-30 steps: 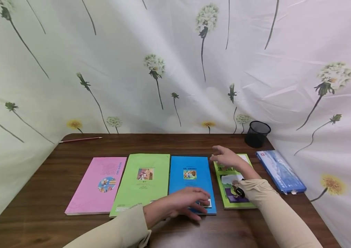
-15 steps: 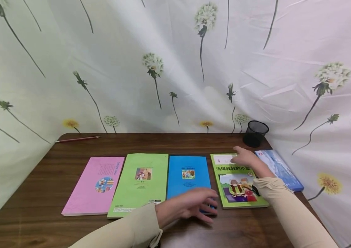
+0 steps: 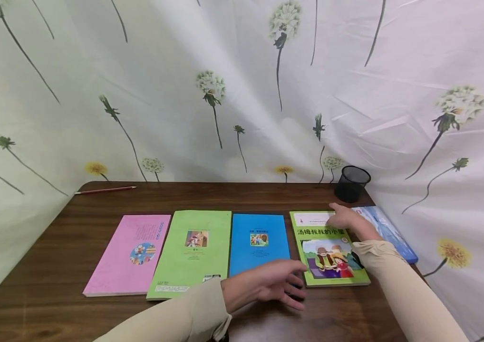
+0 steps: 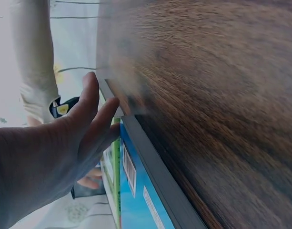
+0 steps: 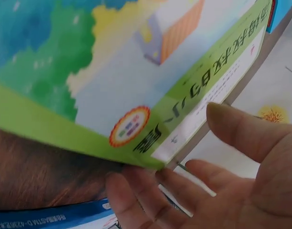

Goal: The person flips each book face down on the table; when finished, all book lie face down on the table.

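Observation:
My right hand (image 3: 351,222) is at the top right corner of a green storybook (image 3: 325,259) with a cartoon cover. In the right wrist view, its thumb lies at the book's top edge and its fingers (image 5: 146,195) spread along the corner. My left hand (image 3: 278,282) hangs with relaxed fingers over the lower end of a blue book (image 3: 259,244), its fingertips near the green storybook's lower left corner. In the left wrist view, the left fingers (image 4: 105,117) reach past the blue book's corner and nothing is held.
Left of the blue book lie a larger green book (image 3: 195,251) and a pink book (image 3: 130,256). A blue-and-white box (image 3: 389,232) sits at the right edge, partly behind the right arm. A black mesh pen cup (image 3: 352,184) and a red pencil (image 3: 105,190) are at the back.
My right hand has moved right across the storybook's top to its right corner, uncovering the cover. My left hand has shifted right over the blue book.

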### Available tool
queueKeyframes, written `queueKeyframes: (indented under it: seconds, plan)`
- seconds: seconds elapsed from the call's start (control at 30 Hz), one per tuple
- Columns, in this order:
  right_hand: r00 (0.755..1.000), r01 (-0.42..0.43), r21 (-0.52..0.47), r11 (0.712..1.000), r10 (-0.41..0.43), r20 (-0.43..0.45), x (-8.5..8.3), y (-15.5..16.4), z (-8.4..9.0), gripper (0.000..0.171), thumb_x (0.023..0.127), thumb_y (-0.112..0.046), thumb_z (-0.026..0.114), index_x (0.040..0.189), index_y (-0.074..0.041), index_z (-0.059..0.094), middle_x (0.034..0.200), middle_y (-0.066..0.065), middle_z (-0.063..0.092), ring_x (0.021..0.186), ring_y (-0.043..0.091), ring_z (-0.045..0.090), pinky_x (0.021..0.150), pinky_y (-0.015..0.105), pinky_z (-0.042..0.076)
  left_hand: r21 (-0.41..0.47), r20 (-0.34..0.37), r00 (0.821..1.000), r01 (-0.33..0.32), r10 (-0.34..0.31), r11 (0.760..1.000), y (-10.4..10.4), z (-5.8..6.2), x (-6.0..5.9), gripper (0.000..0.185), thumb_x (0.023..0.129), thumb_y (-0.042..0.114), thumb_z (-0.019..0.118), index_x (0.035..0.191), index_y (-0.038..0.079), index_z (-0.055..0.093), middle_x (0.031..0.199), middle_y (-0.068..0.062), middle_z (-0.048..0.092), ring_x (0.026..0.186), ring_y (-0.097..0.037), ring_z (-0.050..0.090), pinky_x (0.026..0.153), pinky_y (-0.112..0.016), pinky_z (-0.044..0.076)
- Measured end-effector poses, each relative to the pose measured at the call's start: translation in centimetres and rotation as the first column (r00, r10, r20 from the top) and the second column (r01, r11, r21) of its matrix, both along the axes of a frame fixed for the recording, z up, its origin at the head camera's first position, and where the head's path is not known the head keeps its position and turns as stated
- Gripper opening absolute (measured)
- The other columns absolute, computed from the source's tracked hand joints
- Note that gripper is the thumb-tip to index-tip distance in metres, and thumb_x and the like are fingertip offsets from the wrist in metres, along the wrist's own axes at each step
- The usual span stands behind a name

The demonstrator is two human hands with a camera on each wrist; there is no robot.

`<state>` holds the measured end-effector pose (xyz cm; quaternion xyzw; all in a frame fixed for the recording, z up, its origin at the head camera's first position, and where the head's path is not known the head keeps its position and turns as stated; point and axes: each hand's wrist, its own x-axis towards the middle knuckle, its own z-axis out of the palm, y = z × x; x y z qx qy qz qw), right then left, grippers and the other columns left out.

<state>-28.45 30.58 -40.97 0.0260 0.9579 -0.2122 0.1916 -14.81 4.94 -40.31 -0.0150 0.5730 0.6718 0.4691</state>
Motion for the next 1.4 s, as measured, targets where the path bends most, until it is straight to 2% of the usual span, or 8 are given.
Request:
queueKeyframes:
  seconds: [0.17, 0.4, 0.53, 0.67, 0.87, 1.0, 1.17, 1.4]
  plan:
    - [0.999, 0.012, -0.003, 1.000, -0.012, 0.049, -0.2, 0.6, -0.1, 0.083, 0.088, -0.020, 0.064, 0.157, 0.001, 0.022, 0.154, 0.032, 0.034, 0.122, 0.041, 0.052, 0.084, 0.050, 0.054, 0.010, 0.073, 0.997, -0.014, 0.013, 1.000, 0.4, 0.0, -0.3, 0.071, 0.100, 0.027, 0.056, 0.154, -0.003, 0.022, 0.144, -0.045, 0.033, 0.131, -0.056, 0.045, 0.101, -0.059, 0.050]
    - [0.995, 0.023, -0.012, 1.000, -0.022, 0.095, -0.5, 0.8, 0.1, 0.085, 0.089, -0.023, 0.066, 0.158, -0.001, 0.021, 0.153, 0.033, 0.034, 0.118, 0.040, 0.056, 0.079, 0.047, 0.055, 0.031, 0.094, 0.995, -0.024, 0.021, 0.999, 0.6, -0.2, -0.3, 0.074, 0.099, 0.027, 0.056, 0.150, -0.013, 0.020, 0.142, -0.046, 0.035, 0.131, -0.057, 0.044, 0.102, -0.059, 0.049]
    - [0.993, 0.046, -0.017, 0.999, -0.044, 0.114, -0.5, 0.9, 0.1, 0.085, 0.089, -0.024, 0.067, 0.158, -0.003, 0.021, 0.153, 0.032, 0.034, 0.118, 0.042, 0.057, 0.072, 0.043, 0.057, 0.033, 0.112, 0.992, -0.056, 0.052, 0.998, 0.8, -0.3, -0.4, 0.072, 0.099, 0.028, 0.055, 0.148, -0.013, 0.022, 0.140, -0.045, 0.038, 0.131, -0.056, 0.046, 0.102, -0.059, 0.050]
    - [0.990, 0.063, -0.025, 0.998, -0.060, 0.124, -0.5, 0.9, 0.1, 0.085, 0.090, -0.024, 0.067, 0.158, -0.005, 0.021, 0.154, 0.032, 0.034, 0.120, 0.043, 0.056, 0.071, 0.044, 0.057, 0.034, 0.131, 0.987, -0.102, 0.096, 0.994, 0.9, -0.3, -0.4, 0.067, 0.098, 0.025, 0.055, 0.145, -0.012, 0.025, 0.137, -0.046, 0.039, 0.129, -0.056, 0.048, 0.102, -0.058, 0.050]
    - [0.989, 0.078, -0.038, 0.996, -0.072, 0.130, -0.5, 0.7, 0.2, 0.086, 0.090, -0.023, 0.067, 0.159, -0.005, 0.018, 0.153, 0.031, 0.035, 0.119, 0.041, 0.056, 0.071, 0.044, 0.057, 0.080, 0.127, 0.981, -0.160, 0.149, 0.984, 1.1, -0.4, -0.3, 0.067, 0.099, 0.021, 0.053, 0.145, -0.016, 0.023, 0.136, -0.050, 0.034, 0.127, -0.059, 0.047, 0.102, -0.057, 0.050]
    - [0.989, 0.081, -0.035, 0.996, -0.076, 0.127, -0.6, 0.6, 0.2, 0.086, 0.090, -0.024, 0.067, 0.159, -0.005, 0.019, 0.153, 0.031, 0.035, 0.118, 0.041, 0.056, 0.070, 0.042, 0.057, 0.066, 0.140, 0.973, -0.193, 0.183, 0.979, 1.1, -0.6, -0.3, 0.060, 0.099, 0.020, 0.053, 0.142, -0.014, 0.030, 0.127, -0.046, 0.044, 0.124, -0.056, 0.052, 0.103, -0.055, 0.050]
    - [0.990, 0.075, -0.023, 0.997, -0.072, 0.122, -0.7, 0.7, 0.1, 0.084, 0.091, -0.023, 0.067, 0.158, -0.004, 0.020, 0.153, 0.032, 0.035, 0.118, 0.042, 0.056, 0.070, 0.043, 0.057, 0.044, 0.111, 0.968, -0.232, 0.226, 0.972, 1.2, -1.0, -0.1, 0.043, 0.097, 0.014, 0.051, 0.132, -0.010, 0.042, 0.110, -0.036, 0.054, 0.114, -0.050, 0.061, 0.100, -0.049, 0.053]
    - [0.989, 0.070, -0.021, 0.997, -0.067, 0.130, -0.8, 0.8, 0.1, 0.084, 0.092, -0.023, 0.066, 0.159, -0.005, 0.019, 0.154, 0.031, 0.034, 0.121, 0.042, 0.055, 0.071, 0.044, 0.057, 0.030, 0.078, 0.951, -0.301, 0.298, 0.953, 1.7, -1.3, 0.4, 0.037, 0.095, 0.007, 0.049, 0.129, -0.005, 0.041, 0.105, -0.034, 0.056, 0.107, -0.044, 0.067, 0.095, -0.046, 0.056]
